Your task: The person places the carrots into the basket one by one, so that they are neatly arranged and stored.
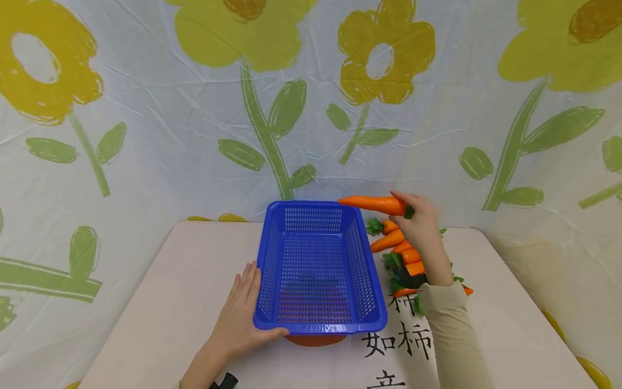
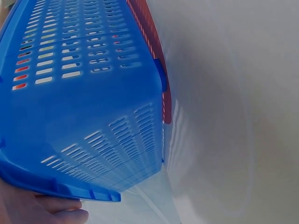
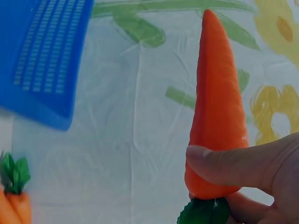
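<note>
In the head view my right hand (image 1: 419, 224) pinches an orange carrot (image 1: 371, 203) by its thick end. Its tip points left, overlapping the far right corner of the blue basket (image 1: 320, 328). The right wrist view shows the thumb across the carrot (image 3: 217, 102), with green leaves (image 3: 205, 212) below. My left hand (image 1: 238, 313) rests against the basket's near left corner, fingers straight along the side and thumb at the front rim. Close up, the left fingertips (image 2: 72, 217) lie right at the rim of the basket (image 2: 84, 102).
More carrots (image 1: 389, 240) with green tops lie in a pile right of the basket, partly behind my right arm. A reddish-brown round thing (image 1: 316, 340) shows under the basket's front edge. Black characters (image 1: 413, 340) mark the pale table (image 1: 189, 270). A flowered cloth (image 1: 194, 135) hangs behind.
</note>
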The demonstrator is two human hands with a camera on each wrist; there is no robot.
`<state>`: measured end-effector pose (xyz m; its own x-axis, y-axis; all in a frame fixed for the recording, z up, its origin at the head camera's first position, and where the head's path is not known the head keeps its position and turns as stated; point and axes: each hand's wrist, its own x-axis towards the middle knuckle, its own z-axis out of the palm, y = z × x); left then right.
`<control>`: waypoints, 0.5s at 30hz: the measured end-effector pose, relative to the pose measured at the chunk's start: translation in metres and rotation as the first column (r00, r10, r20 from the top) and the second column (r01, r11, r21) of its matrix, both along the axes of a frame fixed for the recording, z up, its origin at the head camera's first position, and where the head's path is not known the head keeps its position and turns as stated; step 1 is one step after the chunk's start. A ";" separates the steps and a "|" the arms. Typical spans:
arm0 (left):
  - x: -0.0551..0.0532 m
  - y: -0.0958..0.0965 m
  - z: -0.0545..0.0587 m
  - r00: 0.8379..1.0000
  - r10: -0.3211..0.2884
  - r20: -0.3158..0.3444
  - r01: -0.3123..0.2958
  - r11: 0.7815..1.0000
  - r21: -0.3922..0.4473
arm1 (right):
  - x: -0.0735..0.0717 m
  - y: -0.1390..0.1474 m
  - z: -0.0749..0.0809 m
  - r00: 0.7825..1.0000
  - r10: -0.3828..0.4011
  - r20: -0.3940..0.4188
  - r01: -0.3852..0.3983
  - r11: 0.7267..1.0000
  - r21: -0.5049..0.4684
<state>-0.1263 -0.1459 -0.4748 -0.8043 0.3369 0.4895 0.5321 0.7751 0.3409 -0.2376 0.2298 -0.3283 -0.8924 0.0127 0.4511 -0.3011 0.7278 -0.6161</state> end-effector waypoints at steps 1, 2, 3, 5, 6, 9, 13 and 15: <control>0.000 0.000 0.000 1.000 0.003 0.003 -0.003 1.000 -0.001 | -0.004 -0.005 0.001 1.000 -0.003 0.020 0.003 1.000 -0.009; -0.001 0.000 0.000 1.000 0.005 0.002 -0.005 1.000 -0.003 | -0.007 -0.009 0.002 0.999 0.002 0.042 -0.001 1.000 -0.022; -0.001 -0.001 0.000 1.000 0.006 0.004 -0.006 1.000 -0.004 | -0.011 -0.014 0.003 0.998 0.006 0.059 -0.004 0.999 -0.035; -0.001 -0.001 0.000 1.000 0.007 0.005 -0.007 1.000 -0.006 | -0.017 -0.024 0.003 0.996 0.018 0.082 -0.013 0.998 -0.060; -0.001 -0.001 0.000 1.000 0.006 0.005 -0.006 1.000 -0.005 | -0.020 -0.029 0.003 0.996 0.023 0.084 -0.018 0.998 -0.067; 0.000 -0.001 0.000 1.000 0.003 0.001 -0.003 1.000 -0.004 | -0.030 -0.042 0.000 0.996 0.030 0.079 -0.025 0.997 -0.070; 0.000 0.000 0.000 1.000 0.000 -0.009 0.000 1.000 0.000 | -0.044 -0.059 -0.007 0.995 0.018 0.094 -0.012 0.998 -0.066; 0.000 0.000 0.000 1.000 -0.001 -0.015 0.001 1.000 0.001 | -0.051 -0.067 -0.010 0.994 0.017 0.107 -0.009 0.997 -0.070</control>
